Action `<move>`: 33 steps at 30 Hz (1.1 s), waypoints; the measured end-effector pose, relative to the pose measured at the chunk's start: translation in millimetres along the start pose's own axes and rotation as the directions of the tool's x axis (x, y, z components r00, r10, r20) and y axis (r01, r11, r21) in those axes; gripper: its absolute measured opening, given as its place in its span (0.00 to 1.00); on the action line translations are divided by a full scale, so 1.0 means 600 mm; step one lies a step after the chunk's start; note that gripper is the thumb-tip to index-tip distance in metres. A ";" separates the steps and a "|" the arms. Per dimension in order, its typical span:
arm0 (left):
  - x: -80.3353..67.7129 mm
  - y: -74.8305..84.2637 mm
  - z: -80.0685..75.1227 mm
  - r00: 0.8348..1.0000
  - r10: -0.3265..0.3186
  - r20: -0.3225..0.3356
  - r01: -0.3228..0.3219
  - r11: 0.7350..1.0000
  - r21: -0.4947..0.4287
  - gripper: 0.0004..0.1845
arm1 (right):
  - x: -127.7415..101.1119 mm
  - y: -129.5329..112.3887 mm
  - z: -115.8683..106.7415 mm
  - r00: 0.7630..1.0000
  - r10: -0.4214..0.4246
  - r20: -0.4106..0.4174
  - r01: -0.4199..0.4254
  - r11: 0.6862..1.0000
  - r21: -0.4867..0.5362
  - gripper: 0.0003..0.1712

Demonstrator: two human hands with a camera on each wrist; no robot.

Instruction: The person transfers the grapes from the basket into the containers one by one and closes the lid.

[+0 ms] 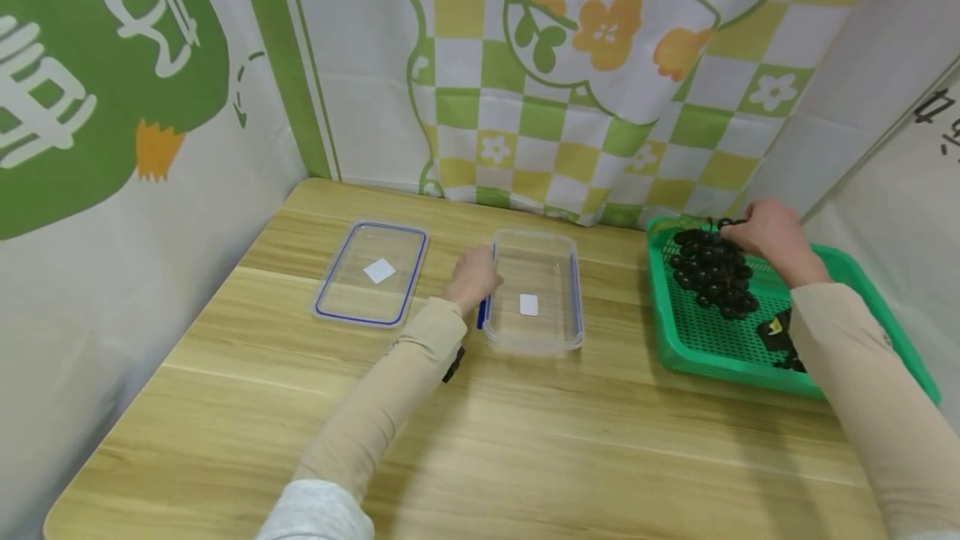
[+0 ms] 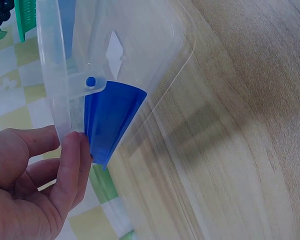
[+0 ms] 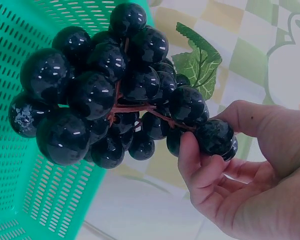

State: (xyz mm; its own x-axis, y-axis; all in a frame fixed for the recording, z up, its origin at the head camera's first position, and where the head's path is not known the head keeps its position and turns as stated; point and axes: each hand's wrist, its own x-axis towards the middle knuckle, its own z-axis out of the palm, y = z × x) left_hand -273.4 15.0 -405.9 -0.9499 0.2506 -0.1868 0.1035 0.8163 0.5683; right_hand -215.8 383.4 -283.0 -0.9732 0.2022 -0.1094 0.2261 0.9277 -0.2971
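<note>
Grapes at basket's left edge, pinched by right hand; left hand pinches box; sleeve partly blocks my view.

Your left arm reaches forward, your left hand gripping with bent fingers close to the thumb. Your right arm extends out to your right, your right hand pinching between thumb and curled fingers. Your forearms stand well apart.
</note>
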 end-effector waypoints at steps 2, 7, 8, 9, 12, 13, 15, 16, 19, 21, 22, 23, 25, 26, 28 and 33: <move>-0.001 0.000 0.000 1.000 -0.002 -0.001 0.002 1.000 -0.001 0.08 | 0.000 -0.005 -0.001 1.000 0.001 0.000 -0.001 1.000 0.001 0.20; -0.001 0.002 -0.001 1.000 -0.003 -0.014 0.003 1.000 0.005 0.09 | -0.001 -0.021 -0.005 1.000 -0.010 -0.014 0.010 1.000 0.007 0.22; 0.000 0.002 -0.001 1.000 -0.001 -0.014 0.002 1.000 0.003 0.09 | -0.002 -0.023 -0.005 1.000 -0.014 -0.020 0.015 1.000 0.008 0.23; 0.000 0.002 -0.001 1.000 0.000 -0.014 0.000 1.000 0.000 0.09 | -0.002 -0.026 -0.005 1.000 -0.017 -0.021 0.018 1.000 0.010 0.23; -0.001 0.002 -0.002 1.000 0.004 -0.012 -0.004 1.000 -0.008 0.10 | -0.003 -0.036 -0.006 0.999 -0.026 -0.027 0.026 1.000 0.012 0.23; -0.001 0.001 -0.002 1.000 0.003 -0.011 -0.004 1.000 -0.010 0.10 | -0.003 -0.039 -0.006 0.999 -0.026 -0.029 0.026 1.000 0.009 0.23; -0.001 0.001 -0.001 1.000 0.002 -0.008 -0.002 1.000 -0.012 0.10 | -0.002 -0.046 -0.006 0.999 -0.027 -0.034 0.027 1.000 0.001 0.23; -0.002 0.001 -0.001 1.000 0.001 -0.007 -0.001 1.000 -0.013 0.10 | -0.002 -0.049 -0.005 0.999 -0.029 -0.041 0.029 1.000 -0.007 0.22; -0.003 0.000 -0.001 1.000 -0.006 -0.005 0.006 1.000 -0.018 0.10 | -0.002 -0.060 -0.005 0.997 -0.037 -0.067 0.037 0.999 -0.012 0.21; -0.003 0.000 -0.001 1.000 -0.009 -0.007 0.009 1.000 -0.022 0.10 | -0.001 -0.068 -0.005 0.996 -0.043 -0.083 0.042 0.999 -0.011 0.21; -0.003 -0.001 -0.001 1.000 -0.010 -0.009 0.010 1.000 -0.022 0.10 | -0.001 -0.071 -0.004 0.995 -0.043 -0.087 0.043 0.999 -0.006 0.21; -0.003 -0.001 -0.001 1.000 -0.011 -0.010 0.011 1.000 -0.021 0.10 | 0.000 -0.075 -0.004 0.995 -0.045 -0.090 0.045 0.999 -0.001 0.21; -0.003 -0.001 -0.001 1.000 -0.011 -0.014 0.011 1.000 -0.022 0.11 | 0.001 -0.082 -0.002 0.995 -0.037 -0.092 0.038 0.999 0.009 0.20; -0.003 -0.002 0.000 1.000 -0.009 -0.017 0.008 1.000 -0.019 0.11 | 0.002 -0.084 -0.001 0.996 -0.031 -0.089 0.032 0.999 0.014 0.20; -0.003 -0.003 0.000 1.000 -0.006 -0.018 0.006 1.000 -0.017 0.11 | 0.004 -0.090 0.001 0.996 -0.022 -0.086 0.024 0.999 0.021 0.20; -0.002 -0.006 0.002 1.000 -0.001 -0.015 0.000 0.999 -0.032 0.11 | 0.006 -0.105 0.006 0.996 -0.018 -0.087 0.020 1.000 0.024 0.19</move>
State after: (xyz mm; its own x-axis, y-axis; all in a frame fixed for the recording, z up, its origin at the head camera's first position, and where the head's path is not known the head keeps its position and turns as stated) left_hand -272.2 12.4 -408.6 -0.9544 0.2419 -0.1751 0.0937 0.7993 0.5936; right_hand -233.6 324.5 -268.4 -0.9769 0.2125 -0.0209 0.2079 0.9238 -0.3214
